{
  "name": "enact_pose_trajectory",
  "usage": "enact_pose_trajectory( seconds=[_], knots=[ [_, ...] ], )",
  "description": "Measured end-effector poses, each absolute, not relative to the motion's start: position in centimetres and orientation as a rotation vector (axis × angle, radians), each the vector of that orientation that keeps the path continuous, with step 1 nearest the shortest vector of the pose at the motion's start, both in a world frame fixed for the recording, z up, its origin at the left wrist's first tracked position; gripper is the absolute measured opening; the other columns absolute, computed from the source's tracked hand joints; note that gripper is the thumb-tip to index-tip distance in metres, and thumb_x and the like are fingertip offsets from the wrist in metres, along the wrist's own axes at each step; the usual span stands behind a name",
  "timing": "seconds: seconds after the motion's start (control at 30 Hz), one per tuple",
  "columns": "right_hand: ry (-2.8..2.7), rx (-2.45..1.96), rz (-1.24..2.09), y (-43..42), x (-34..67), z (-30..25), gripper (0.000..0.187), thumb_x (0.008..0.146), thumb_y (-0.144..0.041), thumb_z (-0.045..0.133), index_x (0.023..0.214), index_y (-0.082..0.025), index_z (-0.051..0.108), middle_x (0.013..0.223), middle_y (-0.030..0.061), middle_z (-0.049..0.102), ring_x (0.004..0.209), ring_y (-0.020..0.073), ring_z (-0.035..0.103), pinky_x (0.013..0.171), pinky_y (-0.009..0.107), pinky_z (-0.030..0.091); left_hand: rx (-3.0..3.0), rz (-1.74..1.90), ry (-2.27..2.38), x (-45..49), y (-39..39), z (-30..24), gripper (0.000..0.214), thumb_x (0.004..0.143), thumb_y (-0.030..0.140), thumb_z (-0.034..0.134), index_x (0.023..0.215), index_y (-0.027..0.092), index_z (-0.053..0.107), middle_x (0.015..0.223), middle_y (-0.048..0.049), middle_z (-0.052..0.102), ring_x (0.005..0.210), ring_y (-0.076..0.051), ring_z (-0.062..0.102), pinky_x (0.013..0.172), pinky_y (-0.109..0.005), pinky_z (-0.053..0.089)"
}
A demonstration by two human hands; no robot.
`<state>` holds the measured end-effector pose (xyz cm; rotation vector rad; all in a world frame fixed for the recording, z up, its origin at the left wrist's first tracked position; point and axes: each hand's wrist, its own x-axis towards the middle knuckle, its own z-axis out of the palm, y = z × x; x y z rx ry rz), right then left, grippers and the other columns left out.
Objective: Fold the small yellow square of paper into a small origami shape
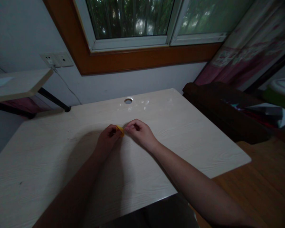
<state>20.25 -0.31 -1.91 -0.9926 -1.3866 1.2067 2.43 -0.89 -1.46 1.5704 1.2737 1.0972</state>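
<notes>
Over the middle of the pale wood-grain table (175, 139), my left hand (106, 137) pinches a small yellow piece (120, 130) between thumb and fingers. The piece looks thin and folded, perhaps paper, but it is too small and dim to tell. My right hand (140, 132) is closed in a pinch, its fingertips right at the yellow piece's right edge. Whether those fingertips grip the edge or something tiny beside it, I cannot make out. The left fingers hide part of the piece.
A round cable hole (128, 101) lies near the table's back edge. At the left, a raised shelf (21, 84) stands on black legs. A white cord (66, 84) hangs from the wall socket (51, 60). Dark furniture (218, 107) stands beyond the right edge, below a curtain (247, 44).
</notes>
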Motion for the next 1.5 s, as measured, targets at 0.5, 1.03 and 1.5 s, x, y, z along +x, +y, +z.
enact_pose_trajectory(
  seconds=[0.5,1.03,1.5],
  knots=[
    [-1.779,-1.051,0.862,-0.9,20.1,-1.7,0.016,0.079,-0.023,0.067,0.091,-0.019,0.057,0.089,0.0017,0.059,0.07,0.0116,0.059,0.062,0.024,0.05,1.54,1.149,1.265,2.5,-0.7,-1.5,0.013,0.081,0.029,0.06,0.086,0.018,0.065,0.084,-0.0015,0.067,0.082,-0.017,0.062,0.078,-0.029,0.048],
    [-1.824,-1.038,0.54,-0.9,20.8,-1.0,0.012,0.082,-0.011,0.058,0.087,-0.02,0.064,0.083,0.0022,0.06,0.077,0.0145,0.057,0.069,0.026,0.046,1.566,1.337,1.072,3.0,-1.1,-2.4,0.021,0.087,0.026,0.059,0.108,0.023,0.059,0.108,-0.0032,0.061,0.098,-0.015,0.063,0.09,-0.03,0.052],
    [-1.911,-0.928,0.518,-1.1,21.4,-0.5,0.011,0.09,-0.02,0.055,0.097,-0.023,0.062,0.093,0.0058,0.064,0.088,0.0185,0.059,0.079,0.033,0.048,1.511,1.181,1.039,3.4,-2.2,-1.2,0.026,0.087,0.038,0.059,0.105,0.019,0.06,0.102,-0.0064,0.067,0.09,-0.018,0.066,0.079,-0.034,0.058]
  ],
)
